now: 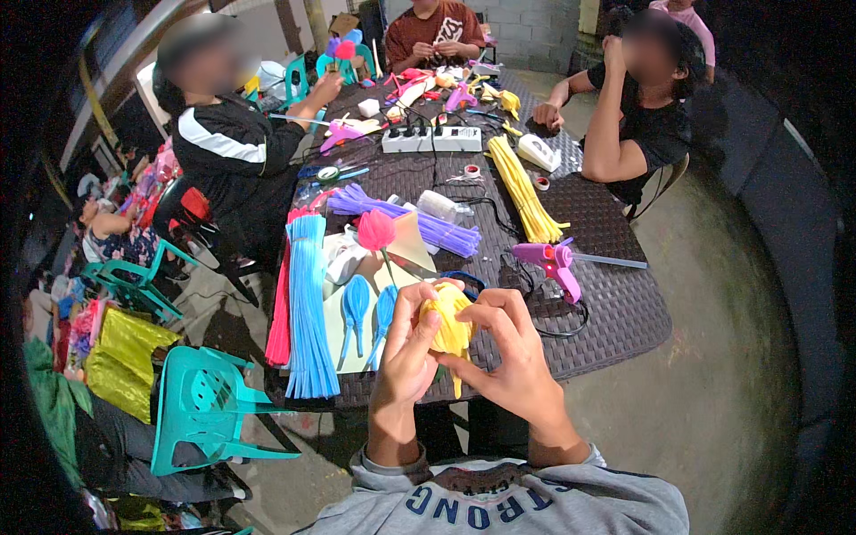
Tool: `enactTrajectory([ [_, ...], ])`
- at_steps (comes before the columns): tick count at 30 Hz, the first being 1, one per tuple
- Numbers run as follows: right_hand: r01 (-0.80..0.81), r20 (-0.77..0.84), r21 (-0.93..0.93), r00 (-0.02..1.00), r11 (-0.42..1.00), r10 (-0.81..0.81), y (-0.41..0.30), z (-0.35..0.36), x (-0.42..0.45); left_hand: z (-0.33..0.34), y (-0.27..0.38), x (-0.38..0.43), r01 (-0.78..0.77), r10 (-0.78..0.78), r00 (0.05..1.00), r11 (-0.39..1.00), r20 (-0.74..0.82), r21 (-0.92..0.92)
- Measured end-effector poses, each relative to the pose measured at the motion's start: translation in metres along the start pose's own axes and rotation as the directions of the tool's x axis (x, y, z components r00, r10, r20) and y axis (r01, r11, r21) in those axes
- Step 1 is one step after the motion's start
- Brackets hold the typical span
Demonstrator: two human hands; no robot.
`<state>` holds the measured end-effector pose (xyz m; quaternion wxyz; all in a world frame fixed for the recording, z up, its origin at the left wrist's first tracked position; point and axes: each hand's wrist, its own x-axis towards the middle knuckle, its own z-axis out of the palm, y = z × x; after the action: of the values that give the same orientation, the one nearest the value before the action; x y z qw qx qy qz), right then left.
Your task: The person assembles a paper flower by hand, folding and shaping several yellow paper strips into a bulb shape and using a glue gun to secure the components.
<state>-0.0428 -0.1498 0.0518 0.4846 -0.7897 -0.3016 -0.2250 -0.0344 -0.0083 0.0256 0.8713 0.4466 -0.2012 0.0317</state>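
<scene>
My left hand (409,348) grips a yellow flower head of bent pipe cleaners (449,321), thumb on its front. The fingers of my right hand (503,341) touch the flower's right side and lower edge; a yellow end hangs below it. Just beyond my hands, a pink pipe-cleaner tulip (377,231) with a green stem lies over a pale sheet (332,299). Two blue looped petals (356,301) rest on that sheet, the right one partly behind my left hand. To the left lies a bundle of light blue pipe cleaners (309,307), beside a red-pink bundle (281,311).
A pink-purple glue gun (552,262) with a glue stick and cord lies at right. Beyond are purple (408,217) and yellow bundles (525,190) and a power strip (431,140). People sit around the woven-pattern table (615,314). A teal chair (200,408) stands at left.
</scene>
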Motion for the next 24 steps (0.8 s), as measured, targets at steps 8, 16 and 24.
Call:
enactTrajectory([
  [8, 0.020, -0.051, -0.017, 0.998, 1.000, -0.021, 0.002, 0.006, -0.004, -0.002, -0.001, -0.007, -0.013, 0.013, 1.000, 0.999, -0.010, 0.033],
  [16, 0.033, -0.075, 0.003, 0.997, 0.999, -0.033, -0.001, 0.006, -0.008, 0.003, 0.003, -0.009, -0.034, 0.034, 0.999, 0.999, 0.006, 0.025],
  [24, 0.031, -0.058, 0.027, 0.998, 0.999, -0.030, -0.004, -0.007, -0.009, 0.008, 0.005, -0.010, 0.007, -0.007, 0.999, 1.000, 0.050, 0.004],
])
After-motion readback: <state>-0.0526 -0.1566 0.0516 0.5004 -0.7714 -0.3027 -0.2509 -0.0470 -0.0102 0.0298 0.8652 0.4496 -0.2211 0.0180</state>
